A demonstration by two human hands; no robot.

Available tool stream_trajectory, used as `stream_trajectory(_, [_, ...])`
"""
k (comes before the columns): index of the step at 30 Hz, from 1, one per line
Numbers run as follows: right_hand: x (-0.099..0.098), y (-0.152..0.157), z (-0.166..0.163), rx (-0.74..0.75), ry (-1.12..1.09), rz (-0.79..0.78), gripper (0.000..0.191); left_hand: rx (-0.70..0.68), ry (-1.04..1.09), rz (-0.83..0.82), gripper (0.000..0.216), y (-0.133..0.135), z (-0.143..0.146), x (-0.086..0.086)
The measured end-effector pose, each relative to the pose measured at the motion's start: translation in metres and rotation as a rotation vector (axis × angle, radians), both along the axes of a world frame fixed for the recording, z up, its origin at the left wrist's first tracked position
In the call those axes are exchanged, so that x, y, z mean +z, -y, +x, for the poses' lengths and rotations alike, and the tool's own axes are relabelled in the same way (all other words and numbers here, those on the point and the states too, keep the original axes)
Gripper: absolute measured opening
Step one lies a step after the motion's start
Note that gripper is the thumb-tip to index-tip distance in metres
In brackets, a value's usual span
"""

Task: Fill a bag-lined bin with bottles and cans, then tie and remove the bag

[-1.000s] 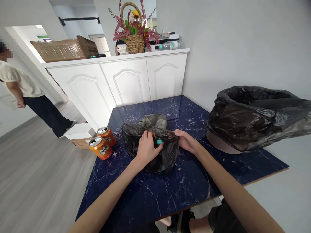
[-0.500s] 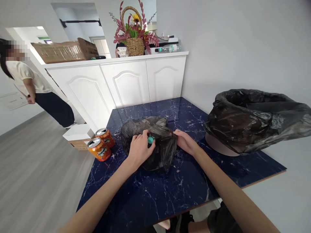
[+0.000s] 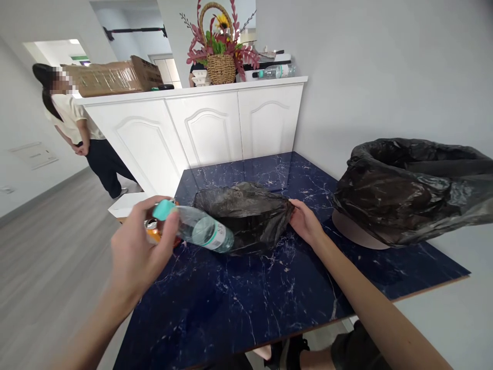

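My left hand (image 3: 148, 239) grips a clear plastic bottle (image 3: 206, 230) by its teal cap. The bottle tilts down to the right, its base at the mouth of a black plastic bag (image 3: 239, 198) on the table. The bag lies slumped with its opening toward me. At the bag's right edge, my right hand (image 3: 306, 222) pinches the plastic between thumb and fingers. Behind my left hand, orange drink cans (image 3: 153, 232) are mostly hidden.
A bin lined with a black bag (image 3: 416, 190) stands at the right of the dark blue marbled table (image 3: 246, 303). Beyond are a white cabinet (image 3: 211, 128) carrying a flower basket (image 3: 221, 69) and a cardboard box (image 3: 111, 77). A person (image 3: 88, 128) stands at the far left.
My left hand has drawn the bottle out of the bag toward the left. The bag has sunk flatter. My right hand keeps hold of its edge. The view has shifted slightly.
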State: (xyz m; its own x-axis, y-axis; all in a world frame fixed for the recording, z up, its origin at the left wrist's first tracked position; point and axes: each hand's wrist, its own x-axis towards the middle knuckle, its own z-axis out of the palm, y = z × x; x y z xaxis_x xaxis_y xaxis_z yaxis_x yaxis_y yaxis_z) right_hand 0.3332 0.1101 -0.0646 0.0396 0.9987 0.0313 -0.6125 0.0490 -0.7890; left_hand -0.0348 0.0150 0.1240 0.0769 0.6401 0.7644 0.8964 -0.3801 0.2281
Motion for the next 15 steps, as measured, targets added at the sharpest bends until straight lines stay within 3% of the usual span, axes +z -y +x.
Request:
stream_trajectory(7, [-0.005, -0.004, 0.010, -0.099, -0.047, -0.030, 0.024, 0.221, -0.068, -0.086, 0.039, 0.027, -0.047, 0.013])
stream_trajectory(15, [-0.002, 0.003, 0.007, -0.086, -0.041, -0.042, 0.022, 0.324, -0.067, -0.145, 0.040, 0.020, -0.065, 0.012])
